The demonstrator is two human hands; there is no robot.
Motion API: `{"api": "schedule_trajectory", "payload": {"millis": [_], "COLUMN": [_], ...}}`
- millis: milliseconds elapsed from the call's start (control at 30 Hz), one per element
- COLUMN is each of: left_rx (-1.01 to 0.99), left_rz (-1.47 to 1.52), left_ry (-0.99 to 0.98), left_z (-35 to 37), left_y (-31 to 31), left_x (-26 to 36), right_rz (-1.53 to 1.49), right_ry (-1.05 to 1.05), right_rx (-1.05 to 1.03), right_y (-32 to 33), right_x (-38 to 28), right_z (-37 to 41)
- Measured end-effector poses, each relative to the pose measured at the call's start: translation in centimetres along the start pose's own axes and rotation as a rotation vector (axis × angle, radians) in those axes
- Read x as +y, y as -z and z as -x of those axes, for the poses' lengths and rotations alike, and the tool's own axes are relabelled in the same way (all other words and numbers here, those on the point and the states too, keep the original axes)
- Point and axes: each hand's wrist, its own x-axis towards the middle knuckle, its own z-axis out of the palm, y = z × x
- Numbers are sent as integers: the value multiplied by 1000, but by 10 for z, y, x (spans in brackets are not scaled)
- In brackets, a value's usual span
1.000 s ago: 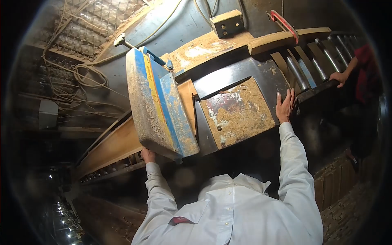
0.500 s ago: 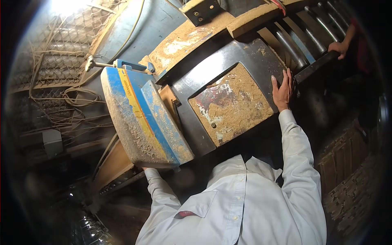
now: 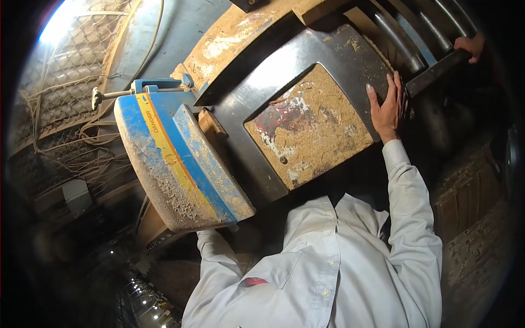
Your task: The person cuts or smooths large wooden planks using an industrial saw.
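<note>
- Right hand (image 3: 387, 106): lies flat, palm down and fingers stretched out close together, on the right edge of the black housing (image 3: 257, 104) of a woodworking machine; it grips nothing.
- Black housing: sits at the centre of the view, tilted, with a sawdust-caked panel (image 3: 311, 128) set into its top just left of the right hand.
- Left hand: hidden under the blue guard (image 3: 180, 164); only the left sleeve (image 3: 216, 254) shows, running up to the guard's lower edge, so its grip cannot be told.
- Blue guard: a dusty cover with a yellow stripe marked DANGER, just left of the housing.
- Rollers (image 3: 407, 33): a row of metal rollers, upper right, beyond the right hand.
- Co-worker's hand (image 3: 470, 45): rests on the dark bar (image 3: 437, 68) at the roller bed's edge, apart from the right hand.
- Wire mesh (image 3: 65, 82): with loose cables, far left.
</note>
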Motion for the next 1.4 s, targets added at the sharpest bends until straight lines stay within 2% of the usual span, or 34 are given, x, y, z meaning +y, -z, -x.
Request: {"api": "schedule_trajectory", "payload": {"millis": [133, 700, 1267, 1400], "left_rx": [-5, 0, 19, 4], "left_rz": [-18, -44, 111, 63], "left_ry": [3, 43, -12, -70], "left_z": [4, 0, -24, -33], "left_y": [7, 63, 40, 50], "left_x": [-1, -12, -35, -37], "right_rz": [116, 149, 198, 218], "right_ry": [-7, -3, 66, 69], "right_rx": [-18, -31, 8, 1], "right_y": [1, -4, -5, -4], "right_x": [-6, -9, -18, -20], "right_z": [-3, -3, 0, 0]}}
